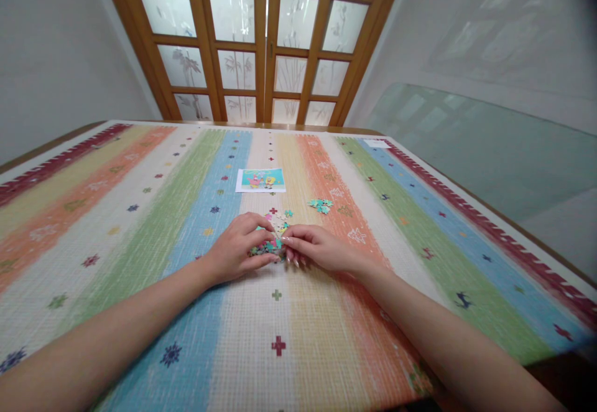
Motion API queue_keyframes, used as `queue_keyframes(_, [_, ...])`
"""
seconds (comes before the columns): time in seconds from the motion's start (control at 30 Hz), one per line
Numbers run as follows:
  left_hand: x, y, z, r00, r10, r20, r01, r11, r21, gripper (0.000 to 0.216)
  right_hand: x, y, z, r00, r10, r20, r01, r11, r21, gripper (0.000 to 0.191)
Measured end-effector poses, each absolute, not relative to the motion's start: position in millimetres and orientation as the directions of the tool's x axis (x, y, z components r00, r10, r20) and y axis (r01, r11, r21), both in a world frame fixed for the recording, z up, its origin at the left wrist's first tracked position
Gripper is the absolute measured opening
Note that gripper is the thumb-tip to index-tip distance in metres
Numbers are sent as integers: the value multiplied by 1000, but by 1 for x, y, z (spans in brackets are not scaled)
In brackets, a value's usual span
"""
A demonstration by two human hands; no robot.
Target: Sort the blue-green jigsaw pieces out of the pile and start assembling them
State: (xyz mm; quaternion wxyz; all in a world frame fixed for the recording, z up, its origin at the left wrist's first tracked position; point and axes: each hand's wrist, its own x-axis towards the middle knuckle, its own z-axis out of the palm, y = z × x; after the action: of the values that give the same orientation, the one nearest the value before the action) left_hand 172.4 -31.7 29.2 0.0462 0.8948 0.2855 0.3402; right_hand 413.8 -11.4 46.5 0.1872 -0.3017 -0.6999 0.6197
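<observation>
A small heap of jigsaw puzzle pieces (267, 247), mostly teal with some pink, yellow and pale ones, lies on the striped tablecloth between my hands. My left hand (245, 244) curves around the heap's left side, its thumb and fingers apart and touching the pieces. On the other side, my right hand (310, 245) pinches thumb and forefinger together on a small puzzle piece (278, 236), seen nearly edge-on and mostly hidden by the fingertips. The remaining right fingers curl beneath. One loose teal piece (289, 213) rests just beyond the heap.
A printed cartoon picture (261, 180) lies flat beyond the heap. Right of it is a separate cluster of teal pieces (321, 205). A white paper (375, 144) sits at the far right of the tablecloth (186, 238). Behind the table stand wood-framed glass doors (268, 45).
</observation>
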Motion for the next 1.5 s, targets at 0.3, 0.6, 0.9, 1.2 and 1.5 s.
queue_keyframes(0.3, [169,-28,27,568,579,585,539,-799,268,22,411,-12,43,-742,661,-112,242,109,-964,43])
queue_keyframes(0.6, [150,-15,29,498,617,610,666,-722,187,24,415,-9,36,-691,711,-126,164,-15,-986,34])
queue_keyframes(0.9, [118,0,26,570,708,418,680,-691,244,24,420,-4,34,-682,713,-163,105,-125,-987,39])
queue_keyframes(1.2, [114,-4,33,577,702,417,699,-689,191,27,422,-3,34,-698,699,-158,119,-103,-987,43])
queue_keyframes(1.5, [131,-12,35,629,691,356,689,-707,156,27,422,-2,33,-715,685,-143,102,-100,-990,45])
